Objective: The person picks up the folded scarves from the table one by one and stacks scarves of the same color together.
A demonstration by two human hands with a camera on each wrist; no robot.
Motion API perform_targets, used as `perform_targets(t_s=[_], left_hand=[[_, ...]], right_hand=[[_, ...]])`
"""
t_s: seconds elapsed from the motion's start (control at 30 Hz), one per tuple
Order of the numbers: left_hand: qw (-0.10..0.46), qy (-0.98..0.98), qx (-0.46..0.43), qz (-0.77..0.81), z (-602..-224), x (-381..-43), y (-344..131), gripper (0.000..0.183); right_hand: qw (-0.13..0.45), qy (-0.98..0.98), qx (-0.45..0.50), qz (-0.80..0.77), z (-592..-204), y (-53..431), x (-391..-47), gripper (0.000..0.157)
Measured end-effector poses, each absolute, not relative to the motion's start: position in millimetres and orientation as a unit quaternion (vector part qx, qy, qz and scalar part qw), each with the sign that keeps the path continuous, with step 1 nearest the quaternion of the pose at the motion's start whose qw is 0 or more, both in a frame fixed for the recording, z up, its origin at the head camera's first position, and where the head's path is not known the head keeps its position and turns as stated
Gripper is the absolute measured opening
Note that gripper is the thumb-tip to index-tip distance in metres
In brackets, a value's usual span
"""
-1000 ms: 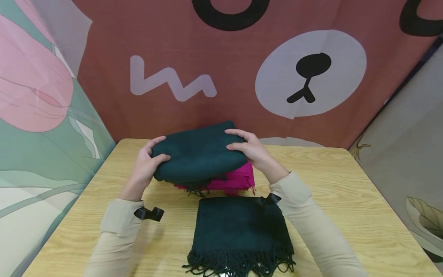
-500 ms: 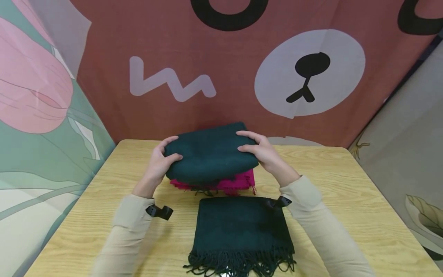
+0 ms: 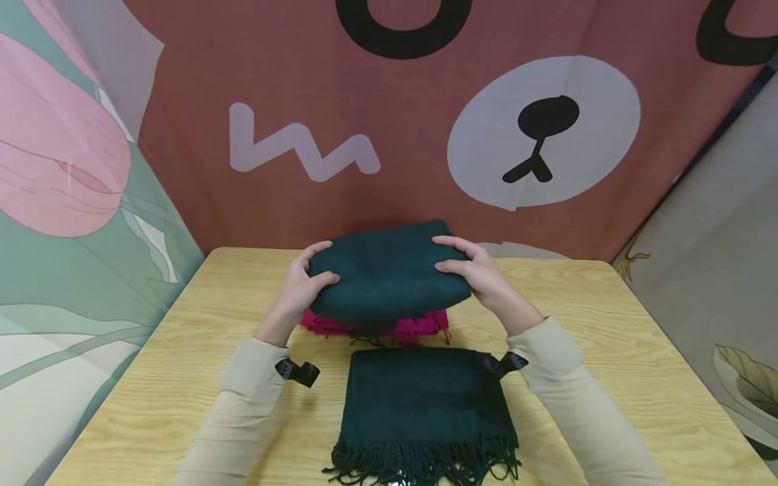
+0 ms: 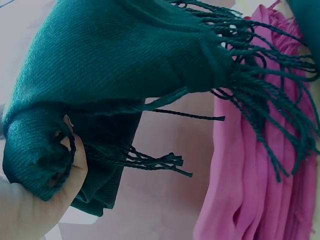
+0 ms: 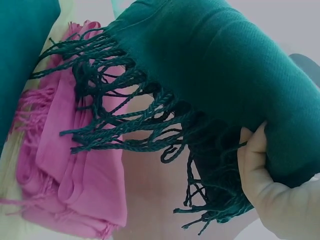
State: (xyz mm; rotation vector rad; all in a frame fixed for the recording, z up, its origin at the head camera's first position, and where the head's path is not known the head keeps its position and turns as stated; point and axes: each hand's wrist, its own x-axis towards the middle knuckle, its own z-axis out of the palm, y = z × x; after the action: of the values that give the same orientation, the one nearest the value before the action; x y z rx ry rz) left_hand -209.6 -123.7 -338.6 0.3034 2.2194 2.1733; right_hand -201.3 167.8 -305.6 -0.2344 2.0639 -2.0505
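A folded dark green scarf (image 3: 389, 273) hangs just above a folded magenta scarf (image 3: 419, 327) on the wooden table (image 3: 608, 337). My left hand (image 3: 304, 283) grips its left end and my right hand (image 3: 477, 273) grips its right end. In the left wrist view the green scarf (image 4: 115, 60) is bunched in my left hand (image 4: 45, 200), its fringe dangling beside the magenta scarf (image 4: 255, 165). The right wrist view shows the green scarf (image 5: 225, 65) in my right hand (image 5: 270, 180), over the magenta scarf (image 5: 75, 170).
A second folded dark green scarf (image 3: 422, 405) with a fringe lies near the table's front edge between my forearms. Printed cloth backdrops (image 3: 389, 121) close off the back and left sides of the table.
Both hands have carried the folded green scarf to the right, so that it now hangs squarely over the magenta scarf and hides more of it.
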Motion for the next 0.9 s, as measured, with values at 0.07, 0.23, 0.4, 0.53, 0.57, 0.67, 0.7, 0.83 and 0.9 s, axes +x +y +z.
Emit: perform_targets(t_s=[0.07,0.23,0.4,0.53,0.57,0.67,0.7,0.83,0.9], left_hand=[[0.01,0.712,0.106,0.694,-340.4,-210.5,-120.6,0.058],[0.016,0.714,0.121,0.689,-345.1,-212.0,-114.5,0.059],[0.024,0.717,0.125,0.686,-349.4,-210.8,-111.2,0.059],[0.024,0.724,0.129,0.677,-352.3,-208.4,-110.6,0.059],[0.024,0.728,0.13,0.673,-352.9,-207.8,-110.4,0.058],[0.027,0.737,0.129,0.663,-355.0,-205.9,-109.9,0.058],[0.028,0.739,0.129,0.661,-355.6,-205.2,-109.6,0.058],[0.04,0.743,0.134,0.655,-357.7,-202.8,-108.0,0.059],[0.046,0.743,0.135,0.654,-358.6,-201.3,-107.1,0.059]], right_hand=[[0.108,0.708,-0.078,-0.694,-306.9,171.1,-200.7,0.05],[0.099,0.718,-0.07,-0.686,-310.1,177.7,-199.2,0.05],[0.101,0.72,-0.06,-0.684,-315.5,181.8,-196.4,0.05],[0.105,0.72,-0.054,-0.684,-320.3,184.3,-193.3,0.05],[0.105,0.72,-0.055,-0.683,-321.4,185.1,-192.5,0.051],[0.105,0.725,-0.057,-0.678,-324.3,188.0,-189.4,0.051],[0.106,0.726,-0.057,-0.677,-325.2,188.9,-188.3,0.051],[0.105,0.736,-0.058,-0.667,-328.5,192.9,-183.5,0.051],[0.105,0.742,-0.059,-0.659,-329.9,194.9,-181.0,0.05]])
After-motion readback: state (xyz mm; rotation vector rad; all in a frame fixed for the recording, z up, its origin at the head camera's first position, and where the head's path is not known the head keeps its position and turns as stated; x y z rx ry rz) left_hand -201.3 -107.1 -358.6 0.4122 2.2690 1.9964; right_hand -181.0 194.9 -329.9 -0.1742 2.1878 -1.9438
